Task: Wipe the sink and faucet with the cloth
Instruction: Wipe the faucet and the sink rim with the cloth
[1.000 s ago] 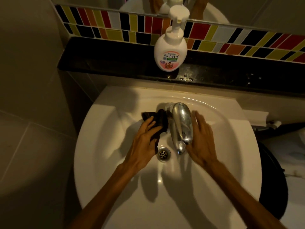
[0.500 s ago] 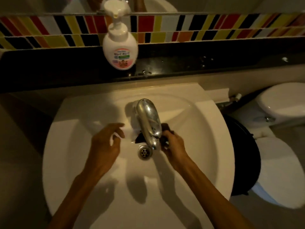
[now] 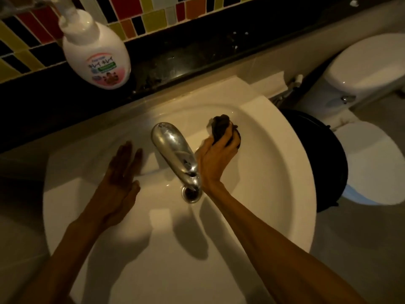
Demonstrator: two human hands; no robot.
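Note:
A white round sink (image 3: pixel 274 194) fills the middle of the view. Its chrome faucet (image 3: pixel 175 152) reaches out over the drain (image 3: pixel 191 194). My right hand (image 3: pixel 215 156) is closed around a dark bunched cloth (image 3: pixel 221 127) and presses it against the basin's back right wall, just right of the faucet. On the sink's left rim my left hand (image 3: pixel 119 178) lies flat with its fingers spread, holding nothing.
A white soap pump bottle (image 3: pixel 96 53) stands on the black ledge (image 3: pixel 197 51) behind the sink, under coloured wall tiles. A black bin (image 3: pixel 324 154) sits to the right of the sink, with a white toilet (image 3: pixel 368 119) beyond it.
The cloth passed from my left hand to my right, which has carried it from under the spout up to the basin's back right. My left hand has flattened on the left rim.

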